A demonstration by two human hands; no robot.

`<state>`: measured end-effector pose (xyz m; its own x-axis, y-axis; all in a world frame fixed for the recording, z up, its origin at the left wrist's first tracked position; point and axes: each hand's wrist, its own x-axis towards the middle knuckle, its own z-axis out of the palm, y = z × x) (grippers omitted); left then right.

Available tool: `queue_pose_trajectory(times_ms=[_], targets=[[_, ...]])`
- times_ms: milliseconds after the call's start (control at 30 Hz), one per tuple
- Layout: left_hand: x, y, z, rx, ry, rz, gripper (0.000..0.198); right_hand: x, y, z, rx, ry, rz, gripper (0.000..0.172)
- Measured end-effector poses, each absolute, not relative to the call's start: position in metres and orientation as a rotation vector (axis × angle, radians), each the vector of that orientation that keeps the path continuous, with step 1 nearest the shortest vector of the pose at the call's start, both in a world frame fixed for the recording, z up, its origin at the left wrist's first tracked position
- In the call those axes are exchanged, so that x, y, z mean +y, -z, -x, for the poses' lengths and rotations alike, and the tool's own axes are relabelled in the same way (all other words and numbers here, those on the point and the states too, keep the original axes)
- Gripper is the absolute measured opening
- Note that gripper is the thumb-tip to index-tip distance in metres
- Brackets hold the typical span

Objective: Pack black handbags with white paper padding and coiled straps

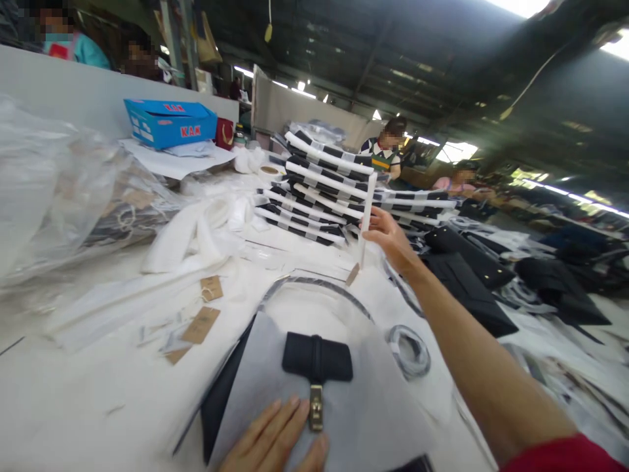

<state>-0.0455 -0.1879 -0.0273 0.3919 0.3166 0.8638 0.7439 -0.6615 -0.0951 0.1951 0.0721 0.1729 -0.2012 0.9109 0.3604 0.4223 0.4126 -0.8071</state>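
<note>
A handbag (219,400) lies in front of me, dark at its left side, its front covered by a grey protective sheet (383,400). A black flap tab (334,359) and a gold clasp (316,408) show through the sheet. My left hand (275,436) rests flat on the sheet just left of the clasp, fingers stretched. Beyond the bag's arched, wrapped handle (324,283), my right hand (388,237) pinches a thin, upright white strip (367,213). A small brown piece (352,273) shows at the strip's foot. The wrapped coiled strap (409,352) lies right of the bag.
Stacked black-and-white wrapped pieces (319,190) stand behind my right hand. Brown tags (201,325) and white wrapping (196,229) lie left, near clear plastic bags (73,196) and a blue box (170,124). Black bags (466,282) fill the right. Other people work farther back.
</note>
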Motion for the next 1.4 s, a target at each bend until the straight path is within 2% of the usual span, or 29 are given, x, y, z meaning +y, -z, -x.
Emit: queue_pose_trajectory(times_ms=[167, 367, 500, 667, 1133, 1400], targets=[[-0.204, -0.001, 0.059, -0.935, 1.001, 2.513, 0.046, -0.044, -0.212, -0.168, -2.19, -0.896, 1.133, 0.057], [-0.209, 0.0, 0.055, -0.981, 1.05, 2.531, 0.044, -0.136, -0.157, -0.146, -2.429, -0.901, 1.26, 0.046], [-0.209, 0.001, 0.051, -1.018, 1.024, 2.559, 0.043, -0.152, -0.114, -0.147, -2.495, -0.681, 1.277, 0.048], [-0.211, -0.003, 0.052, -1.002, 1.073, 2.558, 0.035, -0.162, -0.089, -0.149, -2.514, -0.474, 1.174, 0.048], [-0.215, -0.001, 0.062, -0.888, 1.198, 2.587, 0.027, -0.171, -0.081, -0.152, -2.682, -0.304, 0.974, 0.042], [-0.215, -0.004, 0.067, -0.844, 1.226, 2.62, 0.029, -0.176, -0.09, -0.149, -2.771, -0.236, 1.086, 0.044]])
